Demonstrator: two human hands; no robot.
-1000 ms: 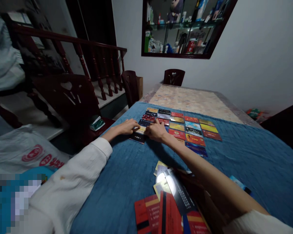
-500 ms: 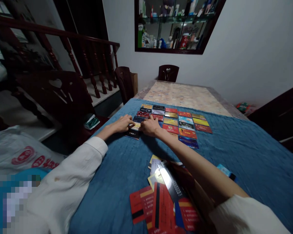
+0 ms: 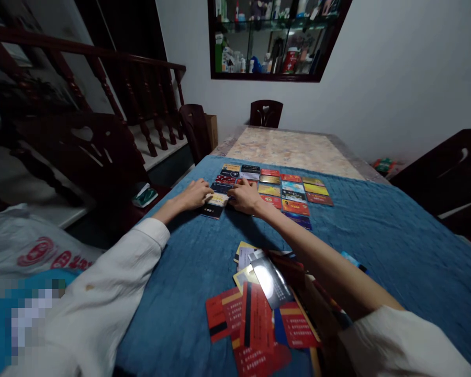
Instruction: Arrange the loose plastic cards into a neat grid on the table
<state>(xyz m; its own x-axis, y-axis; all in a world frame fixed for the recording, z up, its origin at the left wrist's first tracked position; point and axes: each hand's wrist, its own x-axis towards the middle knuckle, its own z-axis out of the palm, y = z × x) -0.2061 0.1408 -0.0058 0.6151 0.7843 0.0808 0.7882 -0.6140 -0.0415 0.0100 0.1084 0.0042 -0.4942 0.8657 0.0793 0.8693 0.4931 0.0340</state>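
My left hand (image 3: pixel 196 195) is closed, its fingertips at the left edge of a pale yellow card (image 3: pixel 219 199). From the other side my right hand (image 3: pixel 246 199) has curled fingers at that card's right end. The card lies in the leftmost column of overlapping cards, just above a black card (image 3: pixel 212 210) and below a dark blue card (image 3: pixel 221 188). My right hand hides part of the column beside it. More columns stand to the right, with an orange card (image 3: pixel 295 207) and a brown-red card (image 3: pixel 319 199) among them.
A loose pile of cards lies nearer me, with red cards (image 3: pixel 256 317) and a shiny dark card (image 3: pixel 270 280). My right forearm passes over its right side. A blue cloth (image 3: pixel 172 298) covers the table's near part. Chairs (image 3: pixel 196 131) stand around; a plastic bag (image 3: pixel 35 246) is at left.
The view has shifted slightly. My hands stay at the pale yellow card; my right hand's fingers have moved a little, and more of the card shows between the hands.
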